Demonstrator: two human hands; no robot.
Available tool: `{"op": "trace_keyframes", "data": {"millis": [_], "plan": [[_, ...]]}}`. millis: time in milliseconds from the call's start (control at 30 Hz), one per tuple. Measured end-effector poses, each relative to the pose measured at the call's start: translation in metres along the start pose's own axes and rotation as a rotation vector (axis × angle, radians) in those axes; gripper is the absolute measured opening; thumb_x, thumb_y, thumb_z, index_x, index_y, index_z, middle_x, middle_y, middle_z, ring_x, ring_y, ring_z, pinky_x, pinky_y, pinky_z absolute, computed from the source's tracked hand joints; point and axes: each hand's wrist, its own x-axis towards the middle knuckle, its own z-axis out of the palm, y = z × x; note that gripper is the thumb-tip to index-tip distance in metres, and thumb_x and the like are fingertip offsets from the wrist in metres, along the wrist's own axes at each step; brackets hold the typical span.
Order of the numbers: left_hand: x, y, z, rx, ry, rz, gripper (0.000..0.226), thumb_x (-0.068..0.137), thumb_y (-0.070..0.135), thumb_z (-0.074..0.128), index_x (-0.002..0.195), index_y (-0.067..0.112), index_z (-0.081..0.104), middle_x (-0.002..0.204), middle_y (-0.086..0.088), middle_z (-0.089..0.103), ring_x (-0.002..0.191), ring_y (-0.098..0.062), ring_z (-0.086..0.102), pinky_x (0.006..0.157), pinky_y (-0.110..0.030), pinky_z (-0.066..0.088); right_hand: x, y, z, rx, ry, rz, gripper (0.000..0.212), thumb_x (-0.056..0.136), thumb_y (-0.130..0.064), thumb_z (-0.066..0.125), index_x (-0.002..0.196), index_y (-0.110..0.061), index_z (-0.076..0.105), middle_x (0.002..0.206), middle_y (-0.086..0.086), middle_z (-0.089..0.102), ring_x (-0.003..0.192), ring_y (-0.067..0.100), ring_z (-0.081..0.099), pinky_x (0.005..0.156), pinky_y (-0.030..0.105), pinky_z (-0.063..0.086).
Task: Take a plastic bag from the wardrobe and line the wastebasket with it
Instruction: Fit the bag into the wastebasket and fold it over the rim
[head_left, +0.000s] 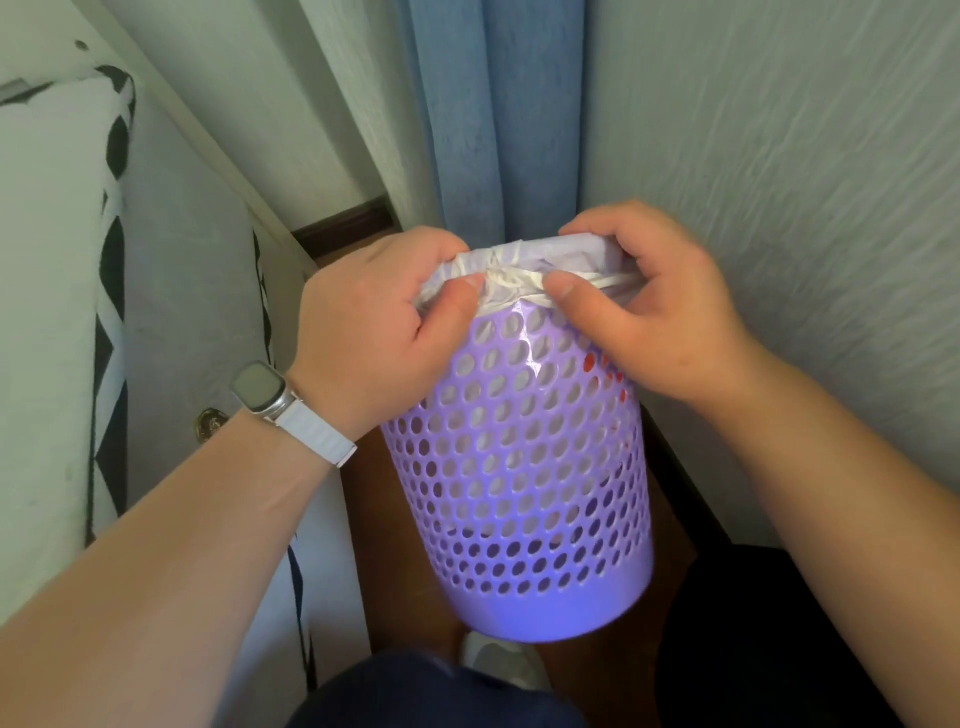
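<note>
A purple perforated wastebasket (519, 467) is tilted with its base toward me and its mouth away. A white plastic bag (519, 283) lies inside it, showing through the holes, and its edge is folded over the rim. The bag's handles are twisted into a knot at the near rim. My left hand (384, 332) pinches the bag just left of the knot. My right hand (660, 306) pinches it just right of the knot, fingers curled over the rim.
A bed with a black-and-white patterned cover (109, 260) runs along the left. A blue curtain (493, 114) hangs behind the basket, with a textured wall (779, 182) to the right. Brown floor (405, 571) lies beneath; my knee and a white shoe (498, 660) are below.
</note>
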Motion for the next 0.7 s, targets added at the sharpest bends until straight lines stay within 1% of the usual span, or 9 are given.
{"op": "trace_keyframes", "data": {"millis": [100,200,267,400,500,567,633,700], "plan": [[0.0,0.001,0.0,-0.021,-0.011,0.007,0.023,0.092,0.031,0.051,0.093,0.014,0.066,0.073,0.01,0.056,0.066,-0.006,0.049,0.058,-0.032,0.043,-0.001,-0.001,0.001,-0.009,-0.006,0.008,0.032,0.085,-0.039,0.066,0.1,-0.011,0.064,0.093,-0.004,0.061,0.087,0.014,0.057,0.081,0.03,0.045],[-0.001,0.001,0.0,-0.021,-0.061,0.034,0.022,0.091,0.031,0.051,0.092,0.014,0.066,0.074,0.004,0.062,0.067,-0.012,0.053,0.059,-0.036,0.045,-0.003,0.001,0.002,-0.07,0.026,-0.015,0.027,0.086,-0.036,0.064,0.09,-0.01,0.064,0.084,-0.005,0.058,0.079,0.015,0.054,0.074,0.03,0.044],[-0.001,0.001,-0.002,-0.007,-0.096,0.067,0.023,0.089,0.033,0.053,0.092,0.014,0.066,0.079,0.003,0.064,0.071,-0.015,0.057,0.061,-0.036,0.046,-0.005,0.001,0.004,-0.142,0.031,-0.067,0.026,0.088,-0.034,0.062,0.086,-0.009,0.063,0.079,-0.005,0.055,0.074,0.017,0.052,0.07,0.03,0.04],[0.002,0.002,-0.004,0.032,-0.135,0.128,0.025,0.087,0.036,0.058,0.095,0.014,0.068,0.087,-0.001,0.065,0.078,-0.022,0.062,0.065,-0.042,0.049,-0.008,0.001,0.01,-0.266,0.026,-0.13,0.027,0.088,-0.036,0.061,0.085,-0.008,0.063,0.075,0.004,0.059,0.07,0.026,0.054,0.066,0.036,0.041],[0.006,0.004,0.0,0.07,-0.139,0.183,0.024,0.088,0.032,0.061,0.094,0.01,0.067,0.092,-0.006,0.066,0.082,-0.029,0.062,0.069,-0.045,0.049,-0.008,-0.004,0.015,-0.271,0.049,-0.133,0.028,0.088,-0.037,0.061,0.083,-0.009,0.063,0.073,0.004,0.06,0.068,0.024,0.053,0.065,0.035,0.039],[0.006,0.004,0.002,0.12,-0.149,0.245,0.023,0.091,0.03,0.058,0.101,0.011,0.068,0.096,-0.006,0.067,0.085,-0.031,0.063,0.075,-0.046,0.047,-0.009,-0.007,0.017,-0.255,0.056,-0.119,0.028,0.087,-0.037,0.061,0.082,-0.009,0.063,0.073,0.003,0.06,0.068,0.023,0.052,0.065,0.032,0.038],[0.005,0.005,0.003,0.184,-0.157,0.291,0.024,0.094,0.028,0.052,0.106,0.013,0.067,0.095,-0.005,0.068,0.084,-0.031,0.062,0.077,-0.046,0.045,-0.009,-0.009,0.02,-0.241,0.059,-0.095,0.028,0.086,-0.037,0.06,0.083,-0.01,0.063,0.073,0.002,0.06,0.068,0.023,0.053,0.064,0.034,0.04],[0.004,0.005,0.003,0.199,-0.169,0.289,0.024,0.096,0.028,0.048,0.105,0.015,0.067,0.089,-0.004,0.065,0.081,-0.031,0.06,0.076,-0.045,0.043,-0.009,-0.011,0.019,-0.22,0.045,-0.075,0.027,0.087,-0.037,0.06,0.084,-0.011,0.064,0.074,0.001,0.061,0.07,0.022,0.055,0.064,0.036,0.043]]}}
